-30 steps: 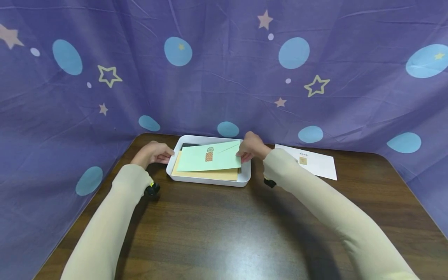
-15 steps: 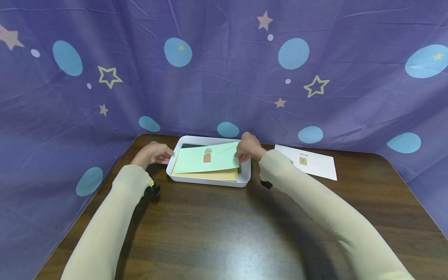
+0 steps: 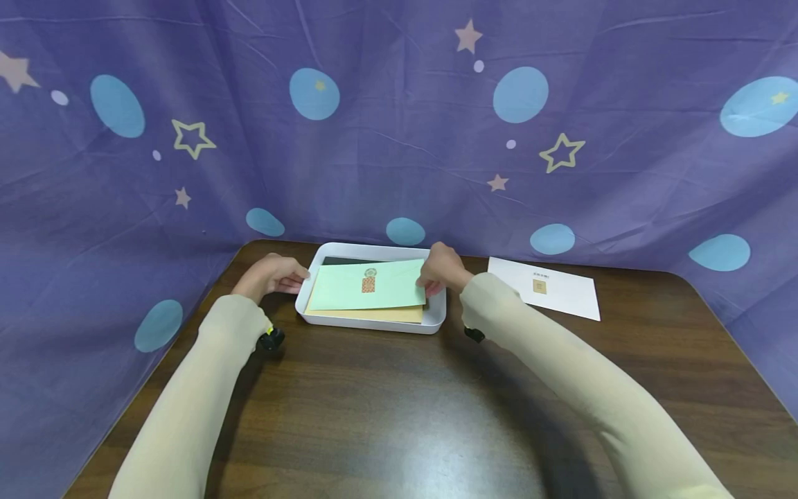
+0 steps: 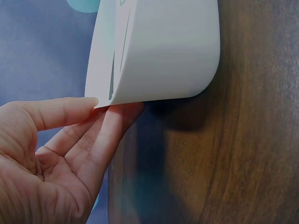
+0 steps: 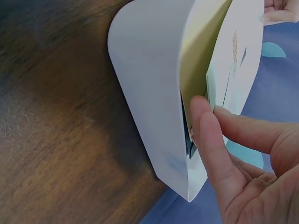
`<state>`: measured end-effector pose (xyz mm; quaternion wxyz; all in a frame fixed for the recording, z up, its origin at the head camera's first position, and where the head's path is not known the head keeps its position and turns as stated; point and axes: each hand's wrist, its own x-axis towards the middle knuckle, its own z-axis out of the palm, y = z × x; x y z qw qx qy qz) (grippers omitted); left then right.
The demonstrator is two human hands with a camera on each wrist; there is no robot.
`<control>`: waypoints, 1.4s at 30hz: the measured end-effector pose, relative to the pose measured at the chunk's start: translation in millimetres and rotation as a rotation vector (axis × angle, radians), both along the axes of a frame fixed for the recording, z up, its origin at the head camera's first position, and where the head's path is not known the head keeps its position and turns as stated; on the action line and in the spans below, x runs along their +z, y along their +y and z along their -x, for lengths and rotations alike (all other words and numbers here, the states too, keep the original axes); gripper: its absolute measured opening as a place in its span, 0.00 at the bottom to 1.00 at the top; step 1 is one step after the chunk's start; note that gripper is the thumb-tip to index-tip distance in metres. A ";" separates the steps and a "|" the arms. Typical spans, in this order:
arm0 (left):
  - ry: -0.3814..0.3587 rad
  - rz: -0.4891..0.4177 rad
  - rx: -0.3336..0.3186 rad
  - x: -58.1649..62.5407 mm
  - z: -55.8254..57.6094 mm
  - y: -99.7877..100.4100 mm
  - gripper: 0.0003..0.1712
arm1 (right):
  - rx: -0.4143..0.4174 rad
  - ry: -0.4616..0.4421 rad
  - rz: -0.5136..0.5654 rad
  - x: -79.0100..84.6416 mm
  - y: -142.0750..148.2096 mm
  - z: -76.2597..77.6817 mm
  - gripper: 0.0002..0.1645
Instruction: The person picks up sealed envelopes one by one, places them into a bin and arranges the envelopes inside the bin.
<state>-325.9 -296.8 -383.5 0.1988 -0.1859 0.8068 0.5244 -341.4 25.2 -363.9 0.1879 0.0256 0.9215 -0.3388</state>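
A white tray (image 3: 374, 325) stands near the far edge of the table. My left hand (image 3: 277, 274) pinches the tray's left rim, thumb on top and fingers beneath in the left wrist view (image 4: 112, 103). My right hand (image 3: 441, 268) pinches the right end of a mint-green envelope (image 3: 339, 290) between thumb and fingers. This envelope, bearing a reddish stamp and round postmark, lies over a yellow envelope (image 3: 368, 314) inside the tray. Behind them a dark flat item (image 3: 343, 260) shows partly; its kind is hidden. The right wrist view has the green envelope's near edge (image 5: 211, 88) at the fingertips.
On the brown wooden table (image 3: 386, 402), a white envelope (image 3: 567, 291) with a tan stamp lies right of the tray, partly behind the right sleeve (image 3: 492, 294). A purple curtain (image 3: 386, 125) with stars and blue ovals hangs close behind the table.
My right hand has brought the green envelope slightly left and down, so its right end sits lower over the tray. My left hand stays on the rim.
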 end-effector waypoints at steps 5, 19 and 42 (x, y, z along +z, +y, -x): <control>0.001 0.007 0.001 -0.4 0.3 -0.1 0.02 | 0.005 0.009 -0.025 -2.1 -0.9 -1.1 0.16; 0.002 0.005 -0.002 -2.0 1.0 -1.4 0.04 | 0.047 0.039 -0.104 -3.9 -3.6 -0.2 0.11; -0.010 -0.011 0.005 -0.4 1.0 0.2 0.05 | 0.058 0.038 -0.094 -5.8 0.0 -0.1 0.07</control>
